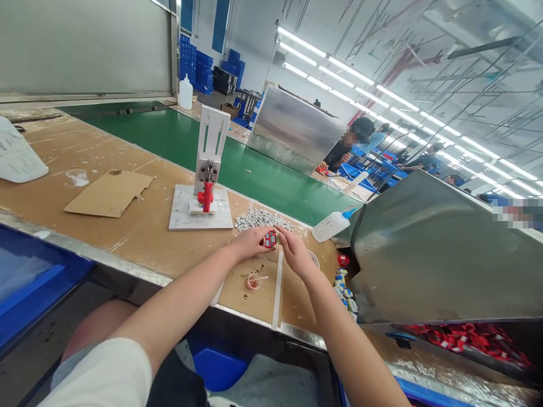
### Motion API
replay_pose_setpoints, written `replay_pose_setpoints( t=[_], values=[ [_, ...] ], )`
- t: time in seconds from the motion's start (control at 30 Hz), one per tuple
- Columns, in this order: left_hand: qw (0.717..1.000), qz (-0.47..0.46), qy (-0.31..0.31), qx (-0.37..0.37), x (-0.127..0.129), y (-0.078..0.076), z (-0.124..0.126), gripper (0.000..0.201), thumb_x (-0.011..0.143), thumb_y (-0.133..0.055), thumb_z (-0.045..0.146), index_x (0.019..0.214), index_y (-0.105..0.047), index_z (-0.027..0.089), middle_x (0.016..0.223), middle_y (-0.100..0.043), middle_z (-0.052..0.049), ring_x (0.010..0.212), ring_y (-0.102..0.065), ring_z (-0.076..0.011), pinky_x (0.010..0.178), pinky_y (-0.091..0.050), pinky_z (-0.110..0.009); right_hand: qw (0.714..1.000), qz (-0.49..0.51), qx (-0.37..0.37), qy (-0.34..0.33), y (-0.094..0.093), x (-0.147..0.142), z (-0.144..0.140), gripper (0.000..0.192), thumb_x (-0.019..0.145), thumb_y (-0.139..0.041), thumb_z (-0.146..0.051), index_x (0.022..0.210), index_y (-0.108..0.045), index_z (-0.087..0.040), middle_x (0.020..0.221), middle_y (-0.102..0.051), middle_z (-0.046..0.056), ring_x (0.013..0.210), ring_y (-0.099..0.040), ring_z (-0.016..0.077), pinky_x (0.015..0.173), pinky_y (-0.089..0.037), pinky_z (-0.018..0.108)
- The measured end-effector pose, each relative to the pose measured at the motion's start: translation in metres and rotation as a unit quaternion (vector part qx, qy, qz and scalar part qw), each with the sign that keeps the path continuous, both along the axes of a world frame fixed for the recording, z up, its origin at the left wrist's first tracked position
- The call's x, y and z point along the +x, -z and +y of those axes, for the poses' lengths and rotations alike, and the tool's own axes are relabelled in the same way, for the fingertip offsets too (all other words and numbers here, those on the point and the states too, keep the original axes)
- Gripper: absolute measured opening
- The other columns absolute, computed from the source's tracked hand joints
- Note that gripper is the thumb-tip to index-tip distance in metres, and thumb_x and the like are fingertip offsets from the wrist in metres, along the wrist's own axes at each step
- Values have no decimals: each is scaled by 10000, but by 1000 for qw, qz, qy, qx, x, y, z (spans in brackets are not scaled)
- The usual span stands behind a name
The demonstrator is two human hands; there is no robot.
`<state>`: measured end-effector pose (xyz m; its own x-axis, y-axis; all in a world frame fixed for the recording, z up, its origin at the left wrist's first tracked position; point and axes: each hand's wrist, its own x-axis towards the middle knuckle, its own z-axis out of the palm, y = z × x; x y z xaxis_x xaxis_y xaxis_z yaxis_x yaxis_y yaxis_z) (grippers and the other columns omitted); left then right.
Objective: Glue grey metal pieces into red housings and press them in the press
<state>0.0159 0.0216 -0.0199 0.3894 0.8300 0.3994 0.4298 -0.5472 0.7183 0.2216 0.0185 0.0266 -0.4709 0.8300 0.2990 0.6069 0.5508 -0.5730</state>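
My left hand (pixel 249 243) is closed around a small red toy car (pixel 270 239) with light blue windows, held above the worktable. Close against its right side, my right hand (pixel 296 253) has its fingers pinched together; something small and pale may be between them, too tiny to name. Just behind both hands lies a pile of small grey flat pieces (pixel 261 219). Below them on the table stands a little cup (pixel 253 281) of reddish stuff with a thin white stick across it. Dark crumbs are scattered around the cup. A round white-rimmed container (pixel 314 259) is partly hidden behind my right wrist.
A hand press (pixel 207 192) with a red handle stands left of the pile. A white bottle with blue tip (pixel 333 226) leans at the right, near a metal panel (pixel 441 249). Small coloured parts (pixel 345 291) line the panel's foot. Beyond runs a green conveyor belt (pixel 139 133); a co-worker sits farther off.
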Motion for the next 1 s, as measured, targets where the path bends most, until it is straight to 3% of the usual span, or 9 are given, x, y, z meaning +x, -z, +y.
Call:
replay_pose_setpoints(
  t=[0.37, 0.47, 0.53, 0.63, 0.73, 0.87, 1.0],
  values=[
    [1000, 26, -10, 2, 3, 6, 0, 302, 858, -783, 336, 1072, -619, 198, 977, -730, -68, 907, -696, -269, 777, -497, -329, 999, 37, -31, -1, 17, -12, -2, 691, 1042, -367, -715, 1414, -679, -224, 1459, -663, 153, 1397, -597, 328, 1209, -440, 560],
    [999, 27, -24, 6, 3, -2, -3, 271, 860, -764, 263, 1077, -619, 191, 1015, -730, -80, 952, -701, -280, 807, -508, -341, 996, 72, -46, -1, 15, -13, -2, 724, 1020, -402, -742, 1453, -653, -219, 1501, -631, 143, 1434, -561, 323, 1229, -419, 548],
    [998, -10, -54, -2, -1, -11, -10, 378, 857, -750, 225, 1202, -598, 199, 1054, -730, -75, 962, -706, -277, 809, -518, -343, 994, 95, -55, 0, 10, -15, 0, 719, 1020, -414, -731, 1494, -618, -230, 1459, -663, 128, 1363, -612, 313, 1169, -484, 529],
    [991, -94, -95, -24, -14, -27, -22, 559, 852, -786, 273, 1349, -536, 218, 1104, -729, -74, 964, -715, -274, 815, -544, -354, 989, 121, -81, -5, 3, -24, 4, 705, 1019, -423, -717, 1524, -590, -254, 1322, -732, 110, 1096, -711, 281, 958, -604, 472],
    [988, -138, -69, 14, -34, -39, -33, 520, 863, -804, 307, 1333, -591, 242, 1211, -712, -88, 1103, -697, -284, 957, -552, -390, 974, 176, -137, -35, 1, -44, 9, 699, 972, -530, -712, 1496, -612, -257, 1286, -742, 108, 1017, -716, 263, 902, -620, 443],
    [988, -121, -89, 39, -64, -43, -43, 705, 818, -842, 276, 1471, -575, 287, 1386, -605, -112, 1263, -630, -299, 1069, -530, -408, 930, 258, -245, -89, 4, -83, 10, 775, 855, -727, -674, 1477, -601, -231, 1163, -769, 103, 978, -738, 256, 928, -623, 451],
    [984, -59, -166, -3, -94, -43, -57, 654, 858, -757, 234, 1485, -584, 300, 1252, -625, -85, 1131, -675, -266, 1009, -551, -379, 900, 252, -322, -152, 1, -120, 20, 741, 790, -815, -637, 1388, -638, -236, 1092, -774, 78, 941, -741, 232, 878, -631, 406]
  ],
)
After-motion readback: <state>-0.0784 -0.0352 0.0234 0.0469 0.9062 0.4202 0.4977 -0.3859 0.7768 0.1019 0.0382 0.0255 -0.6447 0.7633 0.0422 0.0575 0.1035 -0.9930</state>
